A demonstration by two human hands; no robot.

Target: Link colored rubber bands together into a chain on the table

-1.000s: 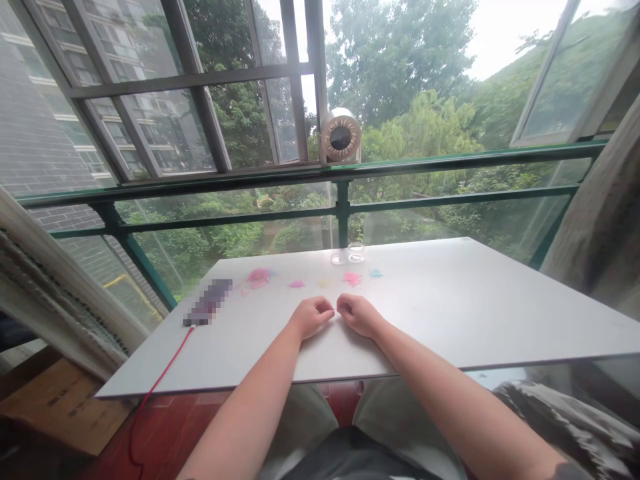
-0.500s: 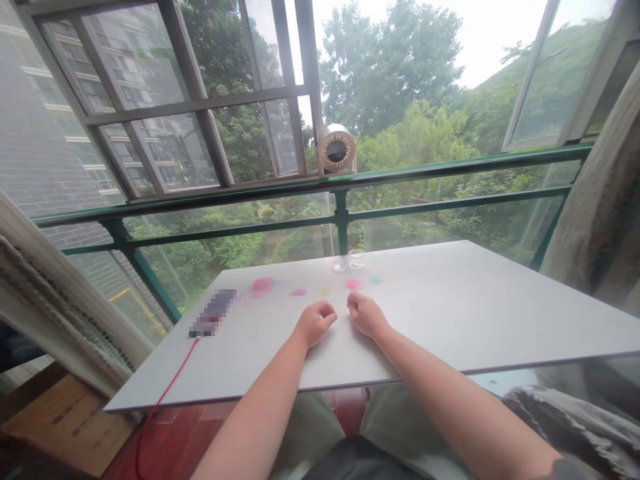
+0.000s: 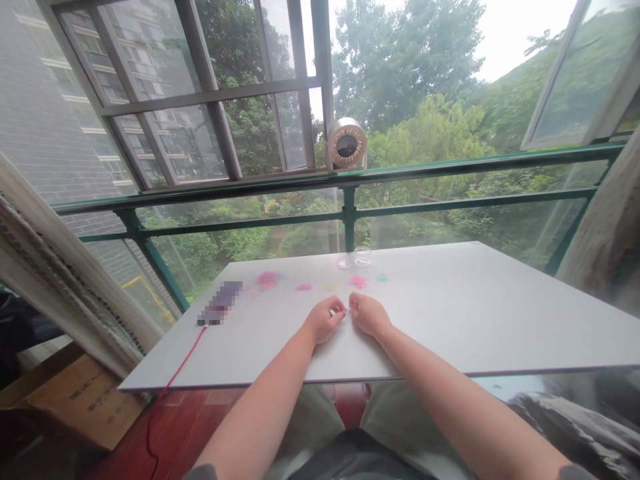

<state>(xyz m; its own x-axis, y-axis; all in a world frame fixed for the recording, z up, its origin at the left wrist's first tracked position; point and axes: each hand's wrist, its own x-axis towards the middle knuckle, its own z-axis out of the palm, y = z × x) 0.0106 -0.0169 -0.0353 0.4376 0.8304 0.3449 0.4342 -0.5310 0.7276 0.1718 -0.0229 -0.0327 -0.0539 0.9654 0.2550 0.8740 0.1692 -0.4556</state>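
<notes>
My left hand [image 3: 325, 321] is closed in a pinch above the white table [image 3: 500, 307], thumb and forefinger pressed together. Close beside it, my right hand [image 3: 369, 314] is curled with its fingertips facing the left ones, a small gap between them. Whatever the fingertips hold is too small to make out. Just beyond the hands lie several little heaps of tiny coloured pieces: a large pink heap [image 3: 267, 280], a magenta heap [image 3: 304, 287], a faint yellow heap [image 3: 331, 287], a red-pink heap [image 3: 358, 282] and a teal heap [image 3: 383, 277].
Clear round dishes [image 3: 345, 263] stand at the table's far edge. A blurred-out phone-like device [image 3: 220, 303] with a red cable [image 3: 183, 363] lies on the left. Behind the table runs a green railing [image 3: 250, 225], with a round silver device [image 3: 347, 144] on it. A cardboard box [image 3: 87, 400] sits below left.
My left hand has moved right, nearer to my right hand, so the fingertips almost meet. The whole view has shifted slightly.
</notes>
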